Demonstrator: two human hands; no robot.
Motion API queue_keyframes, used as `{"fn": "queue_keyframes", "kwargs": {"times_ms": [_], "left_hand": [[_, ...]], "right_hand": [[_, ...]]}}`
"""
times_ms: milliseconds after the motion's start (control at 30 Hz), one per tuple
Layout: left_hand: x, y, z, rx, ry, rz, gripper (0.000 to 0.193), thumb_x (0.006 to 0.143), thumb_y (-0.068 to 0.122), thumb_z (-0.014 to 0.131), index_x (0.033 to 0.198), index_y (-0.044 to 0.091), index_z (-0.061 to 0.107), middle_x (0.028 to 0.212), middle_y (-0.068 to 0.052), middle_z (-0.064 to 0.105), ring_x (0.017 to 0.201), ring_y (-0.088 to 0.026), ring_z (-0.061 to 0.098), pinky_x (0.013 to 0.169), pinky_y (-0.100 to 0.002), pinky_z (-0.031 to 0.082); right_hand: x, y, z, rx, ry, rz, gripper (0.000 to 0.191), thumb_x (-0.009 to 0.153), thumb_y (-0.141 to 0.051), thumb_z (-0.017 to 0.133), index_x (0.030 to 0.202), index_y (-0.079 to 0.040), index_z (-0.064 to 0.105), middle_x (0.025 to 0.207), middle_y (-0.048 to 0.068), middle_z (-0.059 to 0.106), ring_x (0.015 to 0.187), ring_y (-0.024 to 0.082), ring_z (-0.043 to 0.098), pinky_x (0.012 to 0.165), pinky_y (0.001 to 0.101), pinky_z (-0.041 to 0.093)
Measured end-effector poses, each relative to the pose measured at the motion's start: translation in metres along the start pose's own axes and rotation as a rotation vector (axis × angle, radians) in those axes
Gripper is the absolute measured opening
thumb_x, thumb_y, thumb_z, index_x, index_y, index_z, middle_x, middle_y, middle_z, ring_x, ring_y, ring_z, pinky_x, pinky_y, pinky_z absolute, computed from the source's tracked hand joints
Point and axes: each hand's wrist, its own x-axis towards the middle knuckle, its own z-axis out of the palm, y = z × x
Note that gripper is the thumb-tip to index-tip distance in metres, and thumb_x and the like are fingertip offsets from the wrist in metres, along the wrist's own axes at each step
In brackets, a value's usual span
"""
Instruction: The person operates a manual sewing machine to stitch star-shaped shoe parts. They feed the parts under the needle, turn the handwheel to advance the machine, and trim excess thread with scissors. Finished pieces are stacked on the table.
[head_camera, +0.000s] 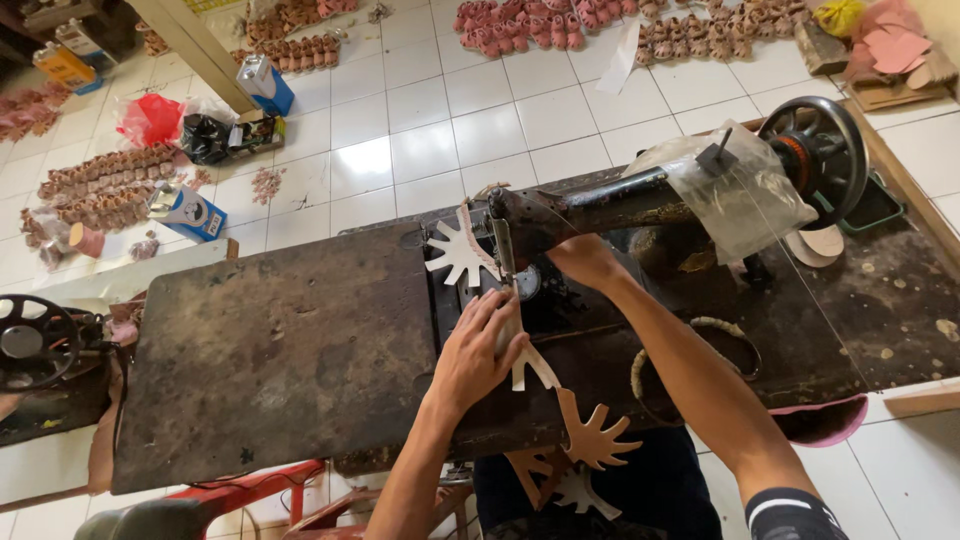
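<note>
1. Setup: I'm at an old black sewing machine on a dark, worn table. Handwheel at far right; clear plastic sheet draped over the machine arm.
2. Workpiece: chain of flat hand-shaped cutouts, tan/brown w/ pale undersides, joined end to end. One cutout lies beyond the needle; the rest run back over the table edge and hang toward my lap.
3. Left hand: flat, fingers spread and extended, palm down, pressing the strip onto the machine bed just short of the needle area. Not gripping, just pinning it.
4. Right hand: reaches in under the machine arm, right beside the presser foot. Fingers mostly hidden; can't tell how far closed or whether it has hold of anything.
5. Handling (judgement): pieces look thin, light, floppy — leather or similar sheet. The hanging part droops freely, so no stiffness to rely on. Narrow fingers of each cutout prob. curl or snag easily.
6. Where to hold (judgement): best on the broad palm part of a cutout, flat pressure from above, both sides of the seam line. Avoid pulling by the thin fingers or the joins betw. pieces; likely weak pts.
7. Surroundings: white tiled floor w/ heaps of small pink and brown items, blue boxes, red bag. A second handwheel at far left.
</note>
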Motion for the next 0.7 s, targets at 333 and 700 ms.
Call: {"fn": "queue_keyframes", "kwargs": {"times_ms": [333, 700], "left_hand": [[-0.002, -0.001, 0.003, -0.003, -0.017, -0.030, 0.051, 0.099, 0.030, 0.067, 0.141, 0.002, 0.058, 0.147, -0.020, 0.057, 0.141, -0.039, 0.050, 0.120, -0.049, 0.038], [-0.004, -0.001, 0.006, 0.007, -0.008, -0.040, 0.052, 0.099, 0.030, 0.067, 0.143, 0.003, 0.057, 0.150, -0.019, 0.055, 0.143, -0.038, 0.048, 0.122, -0.049, 0.036]], "right_hand": [[-0.018, 0.003, 0.016, -0.212, -0.004, -0.459, 0.026, 0.085, -0.028, 0.080, 0.092, -0.004, 0.082, 0.077, 0.012, 0.078, 0.060, 0.019, 0.073, 0.057, 0.0330, 0.056], [-0.017, 0.008, 0.023, -0.339, 0.041, -0.371, 0.024, 0.089, -0.031, 0.080, 0.088, -0.007, 0.081, 0.078, 0.010, 0.079, 0.058, 0.018, 0.075, 0.056, 0.0308, 0.059]]}}
